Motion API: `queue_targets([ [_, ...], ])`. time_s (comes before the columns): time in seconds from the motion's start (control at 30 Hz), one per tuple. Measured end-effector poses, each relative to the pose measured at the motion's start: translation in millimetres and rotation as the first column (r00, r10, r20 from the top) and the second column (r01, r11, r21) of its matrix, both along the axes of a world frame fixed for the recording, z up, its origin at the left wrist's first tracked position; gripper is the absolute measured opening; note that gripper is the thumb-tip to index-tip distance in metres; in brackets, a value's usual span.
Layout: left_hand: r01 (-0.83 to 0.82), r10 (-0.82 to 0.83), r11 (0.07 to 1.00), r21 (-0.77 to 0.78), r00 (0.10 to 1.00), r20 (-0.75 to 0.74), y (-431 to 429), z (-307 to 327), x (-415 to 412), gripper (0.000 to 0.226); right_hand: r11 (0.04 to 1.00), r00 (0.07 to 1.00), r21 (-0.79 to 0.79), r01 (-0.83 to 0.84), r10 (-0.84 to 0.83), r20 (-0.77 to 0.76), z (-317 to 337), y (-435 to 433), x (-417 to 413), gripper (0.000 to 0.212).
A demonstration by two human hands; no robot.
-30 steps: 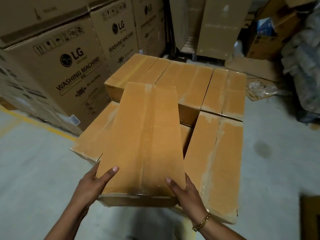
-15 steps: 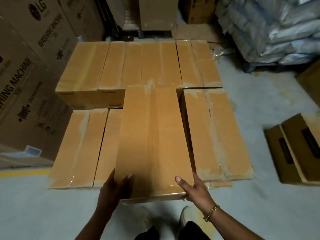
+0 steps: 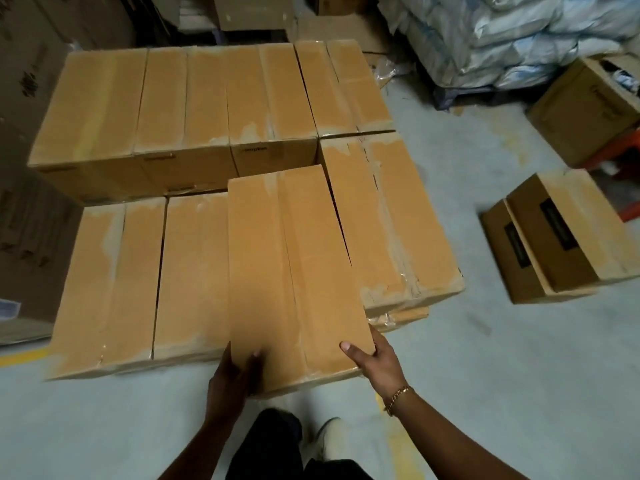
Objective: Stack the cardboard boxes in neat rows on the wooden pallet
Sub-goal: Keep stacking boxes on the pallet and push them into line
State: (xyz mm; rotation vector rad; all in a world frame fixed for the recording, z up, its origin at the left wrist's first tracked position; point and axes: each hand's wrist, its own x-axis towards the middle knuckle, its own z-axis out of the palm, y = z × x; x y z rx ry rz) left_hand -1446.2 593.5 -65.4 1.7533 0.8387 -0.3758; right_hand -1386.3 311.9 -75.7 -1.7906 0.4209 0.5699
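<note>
While both hands grip its near end, the box [image 3: 294, 271] lies long and flat-topped in the front row's gap. It sits between the middle box [image 3: 192, 271] and the right box [image 3: 388, 220], far end up against the taller back row [image 3: 180, 98]. The left hand [image 3: 232, 379] clamps the near left corner, thumb on top, fingers lost underneath. The right hand [image 3: 377, 362] wraps the near right corner, thumb on the lid, a gold chain bracelet [image 3: 398, 398] at the wrist.

It's all plain matte brown cardboard, with clear tape [image 3: 377, 292] glossy and wrinkled at the ends. Is the box fully down or tilted? Can't tell, its underside is hidden.

Count them: three raised boxes across the back and a fourth [image 3: 346, 84] lower at back right. In front there are three besides the held one, the left box [image 3: 104, 289] among them, and another's edge [image 3: 401, 315] peeks from under the right box. On the smooth grey floor [image 3: 485, 375] to the right sit three loose boxes [image 3: 568, 230], two with dark labels too blurred to read. White plastic-wrapped sacks [image 3: 502, 36] pile up top right, cut off by the frame.
</note>
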Motion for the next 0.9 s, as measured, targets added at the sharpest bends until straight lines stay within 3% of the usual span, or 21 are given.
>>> queue_targets([
  [0.17, 0.039, -0.036, 0.998, 0.059, 0.998, -0.060, -19.9, -30.3, -11.6, 0.098, 0.996, 1.000, -0.085, 0.001, 0.000, 0.003, -37.0, -16.1, -13.5, 0.064],
  [0.3, 0.061, -0.053, 0.993, 0.098, 0.995, -0.081, -25.3, -37.0, -7.5, 0.102, 0.989, 0.999, -0.145, -0.031, 0.034, 0.012, -48.5, -15.1, -13.7, 0.053],
  [0.43, 0.183, -0.175, 0.976, 0.118, 0.982, -0.077, -19.2, -42.3, -11.6, 0.119, 0.948, 0.974, -0.229, -0.223, 0.225, -0.016, -44.7, -26.0, -16.2, 0.086],
  [0.5, 0.297, -0.292, 0.942, 0.155, 0.955, -0.055, -15.6, -46.5, -22.5, 0.134, 0.817, 0.914, -0.432, -0.381, 0.405, -0.040, -38.8, -35.7, -18.0, 0.118],
  [0.53, 0.356, -0.350, 0.917, 0.181, 0.935, -0.063, -14.1, -48.9, -28.3, 0.145, 0.683, 0.858, -0.567, -0.460, 0.507, -0.084, -35.8, -40.1, -17.3, 0.131],
  [0.6, 0.447, -0.440, 0.856, 0.259, 0.894, -0.085, -11.2, -55.8, -38.1, 0.159, 0.441, 0.754, -0.737, -0.513, 0.642, -0.141, -36.1, -47.5, -17.5, 0.140],
  [0.63, 0.473, -0.472, 0.832, 0.291, 0.878, -0.080, -10.2, -58.2, -40.6, 0.160, 0.384, 0.730, -0.776, -0.500, 0.670, -0.139, -37.2, -49.7, -17.3, 0.140],
  [0.73, 0.484, -0.506, 0.797, 0.360, 0.861, -0.037, -7.5, -63.8, -40.6, 0.150, 0.294, 0.715, -0.860, -0.417, 0.690, -0.110, -42.4, -50.7, -8.9, 0.142],
  [0.9, 0.497, -0.518, 0.772, 0.397, 0.853, -0.061, 0.8, -70.7, -25.6, 0.148, 0.260, 0.693, -0.864, -0.432, 0.709, -0.133, -43.7, -45.8, 14.3, 0.147],
])
